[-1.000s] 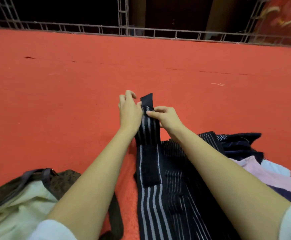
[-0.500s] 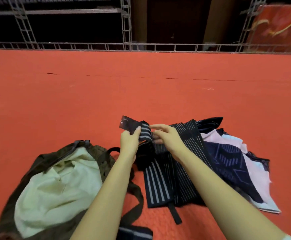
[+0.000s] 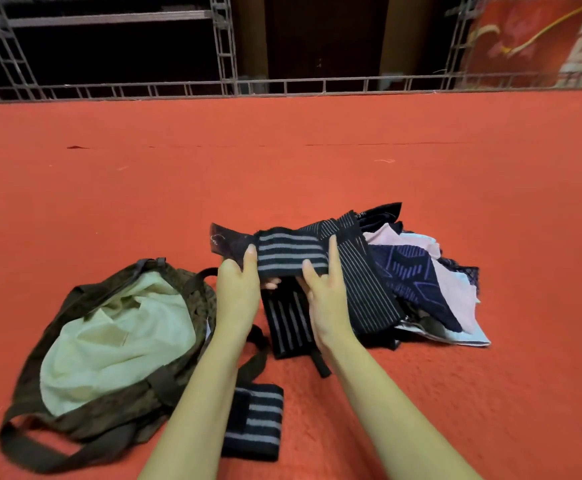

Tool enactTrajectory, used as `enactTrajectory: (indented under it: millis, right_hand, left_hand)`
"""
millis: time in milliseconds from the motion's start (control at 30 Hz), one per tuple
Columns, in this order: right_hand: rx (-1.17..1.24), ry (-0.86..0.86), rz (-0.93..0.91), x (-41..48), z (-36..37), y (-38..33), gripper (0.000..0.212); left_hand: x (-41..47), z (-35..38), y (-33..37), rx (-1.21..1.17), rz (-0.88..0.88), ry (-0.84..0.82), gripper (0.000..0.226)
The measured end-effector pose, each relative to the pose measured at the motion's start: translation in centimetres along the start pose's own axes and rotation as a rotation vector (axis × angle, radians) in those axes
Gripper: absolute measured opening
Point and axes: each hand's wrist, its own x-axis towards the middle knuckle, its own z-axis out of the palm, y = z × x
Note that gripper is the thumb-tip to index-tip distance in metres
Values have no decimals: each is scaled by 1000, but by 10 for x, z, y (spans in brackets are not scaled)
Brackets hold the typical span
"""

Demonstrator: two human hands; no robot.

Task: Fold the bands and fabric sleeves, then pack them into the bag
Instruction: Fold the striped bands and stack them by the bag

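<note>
**Both grips hold one striped band above the red floor**

I can find no words to read here. The dark end tab [image 3: 229, 242] of the band has a small pale mark on it, but it is too blurry for me to make out. The red banner [image 3: 542, 39] far off at the top right has big white shapes on it, and I cannot read those either.

The left grip [image 3: 237, 289] is a bare hand. It holds the striped band [image 3: 289, 252] near its left end, with the thumb on top and the fingers curled under. The right grip [image 3: 324, 296] holds the same band at its right end, closed on it from the front. The band is black with grey stripes. It runs sideways between the two grips, lifted off the red floor [image 3: 144, 202]. The dark tab sticks out to the left, past the left grip.

Under the grips a second band [image 3: 286, 323] lies flat on the floor. Just to its right is a pile of fabric sleeves [image 3: 421, 282] in dark blue, pink and pale blue, touching it. The brown bag [image 3: 75, 424] lies open to the left of the left arm, and its pale lining [image 3: 116, 341] shows. A folded band [image 3: 253, 420] lies on the floor between the two forearms, right beside the bag
</note>
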Motion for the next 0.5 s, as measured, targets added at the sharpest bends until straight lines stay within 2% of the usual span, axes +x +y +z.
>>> enactTrajectory:
  millis: [67,133,200,267,333,400,500]
  right_hand:
    - [139,6,29,-7,-3,-12,89]
    - [260,14,14,-13,-8,-28,96]
    - [126,76,-138,-21,-19,-41,87]
    - [-187,98,-298,-26,-35,-53,72]
    - [-482,111,-355,-27,-55,-62,59]
    - [-531,172,-344,-28,-77,-69,54]
    - [-444,276,-339,-32,-99,-76,54]
  left_hand:
    - [-10,1,15,-28,53,-39,52]
    - [-20,5,32,-29,108,-53,53]
    - [-29,12,48,-40,161,-67,53]
    - [-33,19,59,-78,175,-72,52]
    - [-33,26,65,-131,181,-81,48]
    - [-33,36,68,-153,186,-138,47]
    - [-44,52,63,-142,157,-221,52]
